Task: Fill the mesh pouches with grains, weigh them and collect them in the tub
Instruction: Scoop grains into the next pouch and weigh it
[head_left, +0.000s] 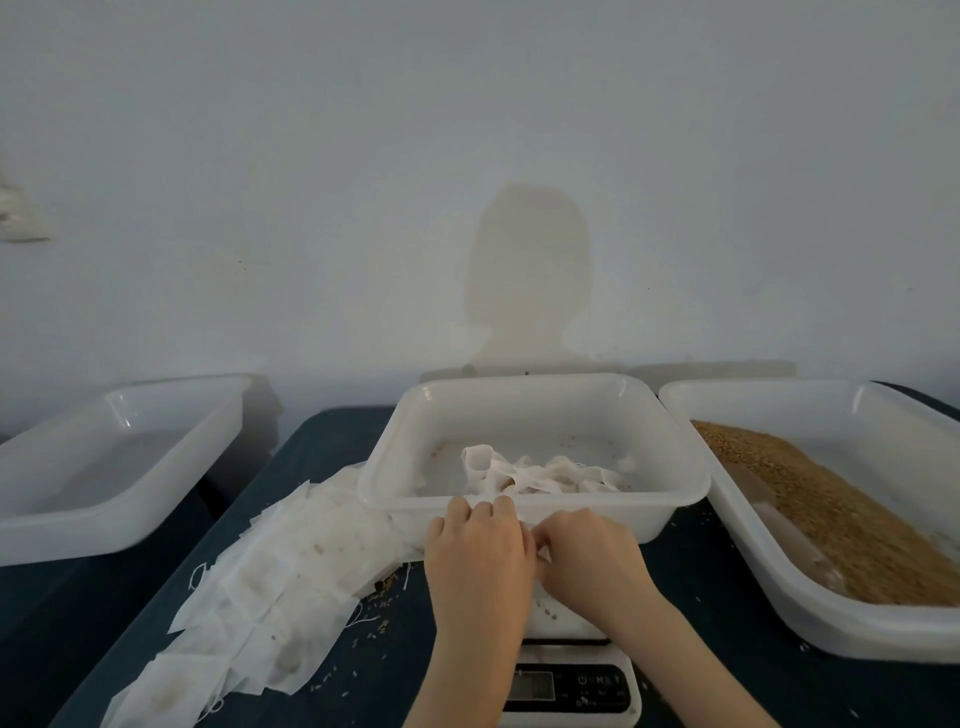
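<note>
Here both hands are brought together just above the scale (569, 675), directly in front of the near wall of the middle tub (535, 509). The left hand (475, 551) lies knuckles-up with its fingers curled downward, the fingertips close to the tub's rim; the right hand (587, 556) is curled in beside it, touching it. Something white is glimpsed between them, probably a mesh pouch, but what each hand pinches cannot be told, since the fingers are hidden under the backs of the hands.

A handful of pouches (540, 475) already lies in the middle tub. Empty pouches (270, 582) are spread in a loose heap on the bench (332, 447) to the left, with stray grains scattered around them. The grains (841, 514) are kept in the tub on the right, and a further tub (104, 457), with nothing seen in it, stands at the far left.

The step in hand is judged to be the closing or settling of a pouch over the scale's platform (a few grains already lie there). It would be done well if the mouth were drawn shut before the pouch is released, the hands lifted fully clear so that the reading is not disturbed, and the display, now partly covered by the left forearm, left visible.
</note>
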